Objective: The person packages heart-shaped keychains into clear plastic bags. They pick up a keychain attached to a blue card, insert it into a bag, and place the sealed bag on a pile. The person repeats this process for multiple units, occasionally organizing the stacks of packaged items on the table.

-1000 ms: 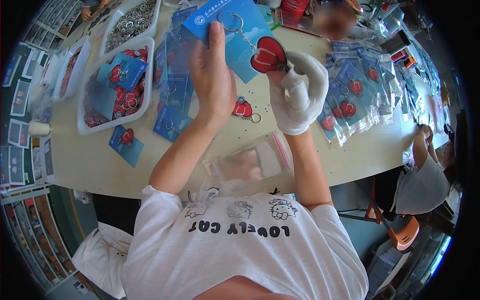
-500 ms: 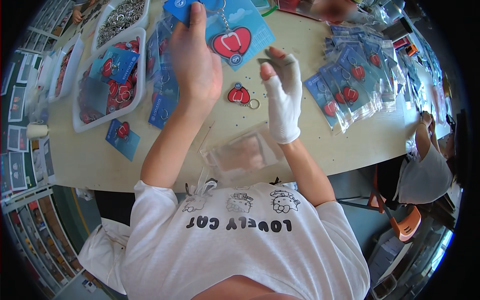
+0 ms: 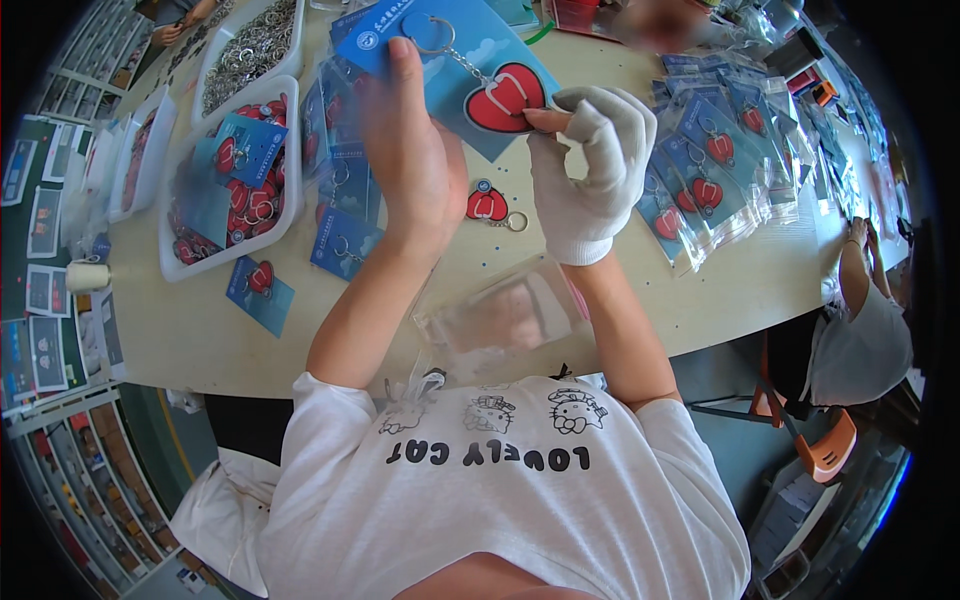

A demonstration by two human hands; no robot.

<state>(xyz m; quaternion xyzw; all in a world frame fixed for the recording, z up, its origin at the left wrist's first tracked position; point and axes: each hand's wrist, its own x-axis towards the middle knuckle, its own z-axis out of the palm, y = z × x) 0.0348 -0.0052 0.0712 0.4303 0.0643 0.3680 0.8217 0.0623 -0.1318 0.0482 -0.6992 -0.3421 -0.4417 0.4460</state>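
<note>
Hands (image 3: pixel 418 175) (the right one gloved) hold a blue card (image 3: pixel 493 45) and red keychain (image 3: pixel 503 98).

Pale bench (image 3: pixel 720 290): clear plastic bag (image 3: pixel 500 312) by nearest edge; loose red keychain (image 3: pixel 487 205) beyond; left, keychain-filled white bin (image 3: pixel 293 160), ring-filled bin (image 3: pixel 298 40); right, bagged blue cards (image 3: pixel 692 165).

The assembly held above the worktop (image 3: pixel 700 310) comprises one blue card (image 3: pixel 480 40) and one red heart keychain (image 3: pixel 505 97). One loose red keychain (image 3: pixel 487 205) and at least one clear bag (image 3: pixel 510 310) lie below. One carded keychain (image 3: pixel 260 295) lies apart at left. White bins number three: one ring bin (image 3: pixel 298 55), one keychain bin (image 3: pixel 232 254), one narrow bin (image 3: pixel 137 209). The bagged stack (image 3: pixel 715 190) overlaps; its exact count is indeterminable.
</note>
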